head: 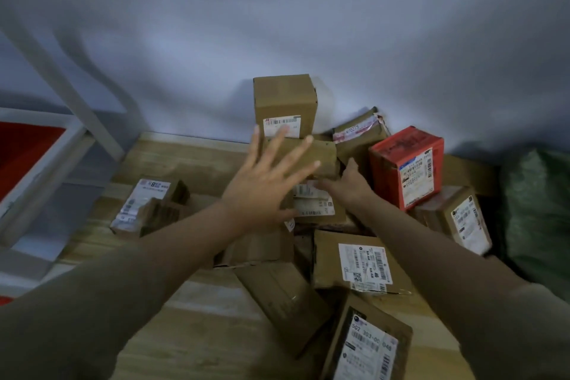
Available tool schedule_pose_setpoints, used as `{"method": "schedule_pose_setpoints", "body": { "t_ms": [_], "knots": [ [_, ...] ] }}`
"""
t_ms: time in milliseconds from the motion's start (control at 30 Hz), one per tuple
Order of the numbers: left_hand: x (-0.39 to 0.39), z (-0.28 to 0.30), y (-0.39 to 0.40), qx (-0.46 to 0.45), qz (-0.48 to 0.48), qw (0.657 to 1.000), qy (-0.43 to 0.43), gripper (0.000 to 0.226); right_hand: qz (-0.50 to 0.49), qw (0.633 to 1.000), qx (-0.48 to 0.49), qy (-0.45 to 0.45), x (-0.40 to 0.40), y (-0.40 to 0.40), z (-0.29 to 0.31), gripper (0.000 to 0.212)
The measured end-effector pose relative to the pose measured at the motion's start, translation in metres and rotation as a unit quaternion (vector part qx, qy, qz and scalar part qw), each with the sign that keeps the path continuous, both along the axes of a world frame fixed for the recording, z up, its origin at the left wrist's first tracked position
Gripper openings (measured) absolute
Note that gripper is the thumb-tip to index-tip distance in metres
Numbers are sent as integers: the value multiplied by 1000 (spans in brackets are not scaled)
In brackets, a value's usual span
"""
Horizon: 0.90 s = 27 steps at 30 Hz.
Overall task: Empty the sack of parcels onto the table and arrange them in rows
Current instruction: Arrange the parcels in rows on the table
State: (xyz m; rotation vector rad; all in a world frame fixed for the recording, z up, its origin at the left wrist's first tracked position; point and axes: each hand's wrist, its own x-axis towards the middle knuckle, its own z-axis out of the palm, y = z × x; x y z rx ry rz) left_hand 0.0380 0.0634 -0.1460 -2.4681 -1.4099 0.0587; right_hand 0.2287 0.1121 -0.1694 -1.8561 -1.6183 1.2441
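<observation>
Several cardboard parcels lie heaped on the wooden table (197, 311). A tall brown box (285, 102) stands against the wall, and a red box (407, 163) sits to its right. My left hand (265, 182) is spread wide with straight fingers over a brown parcel (320, 157) in the middle of the heap. My right hand (350, 183) reaches in beside it, with its fingers on that parcel's near right edge above a labelled parcel (314, 203); its grip is partly hidden. The green sack (536, 210) lies slumped at the table's right side.
A lone labelled parcel (148, 207) lies apart at the left of the table. More parcels (364, 265) fill the near right. A white metal frame (58, 139) with a red panel stands to the left. A pale wall runs behind the table.
</observation>
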Motion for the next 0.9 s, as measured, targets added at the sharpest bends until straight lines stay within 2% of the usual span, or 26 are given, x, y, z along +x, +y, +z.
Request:
{"method": "schedule_pose_setpoints", "body": {
  "t_ms": [33,100,167,233,267,300,333,400,467,500,567,667,733,800,900],
  "knots": [
    [6,-1,9,1,-28,998,48,97,-22,995,-29,88,-11,0,-2,115],
    [2,-5,30,12,-34,992,119,94,-5,984,-41,173,-33,4,-3,109],
    [-16,-9,51,1,26,992,124,94,58,980,-24,188,-52,6,1,87],
    [-45,-12,64,-55,111,989,78,98,140,981,20,130,-66,8,3,72],
    [-60,-15,65,-78,148,984,53,100,196,978,44,59,-69,10,5,66],
    [-77,-20,64,-96,182,978,35,100,254,963,77,-56,-69,12,4,61],
    [-94,-25,62,-115,215,970,17,97,299,924,120,-204,-64,17,2,60],
    [-125,-35,55,-148,280,947,-46,86,337,801,200,-452,-42,27,4,71],
    [-143,-42,49,-157,327,929,-74,84,338,697,218,-594,-5,39,4,84],
    [-143,-43,46,-146,332,929,-73,88,333,665,196,-639,14,45,6,85],
    [-130,-38,42,-76,279,954,-73,95,306,634,133,-697,49,51,14,78],
    [-82,-19,43,42,61,994,-75,86,274,619,64,-733,76,52,24,71],
    [-40,-3,53,69,-61,995,-29,82,259,608,61,-748,72,54,24,72],
    [0,12,69,68,-106,991,45,81,253,606,120,-745,56,57,20,78],
    [33,16,103,84,-82,980,159,83,297,625,220,-688,28,63,4,83]
  ]
}}
